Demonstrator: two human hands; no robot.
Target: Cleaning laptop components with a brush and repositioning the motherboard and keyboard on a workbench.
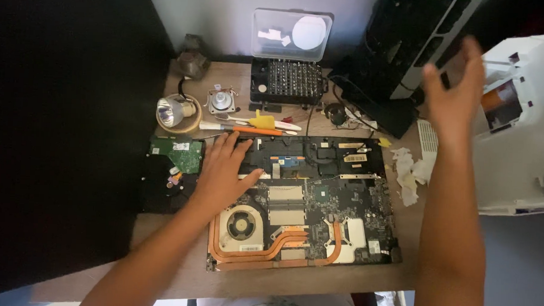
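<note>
laptop board (318,215) on desk | left hand (223,169) flat on it, fingers spread | right hand (455,93) raised, fingers wide, empty

The left hand (226,169) lies flat, fingers spread, on the opened black laptop board (319,191) on the wooden desk (340,282), just above its round fan (240,224). The right hand (455,93) hovers open, empty, beside a white plastic housing (519,137).

One laptop board (318,197), one fan (240,224), two hands (223,169).
</note>
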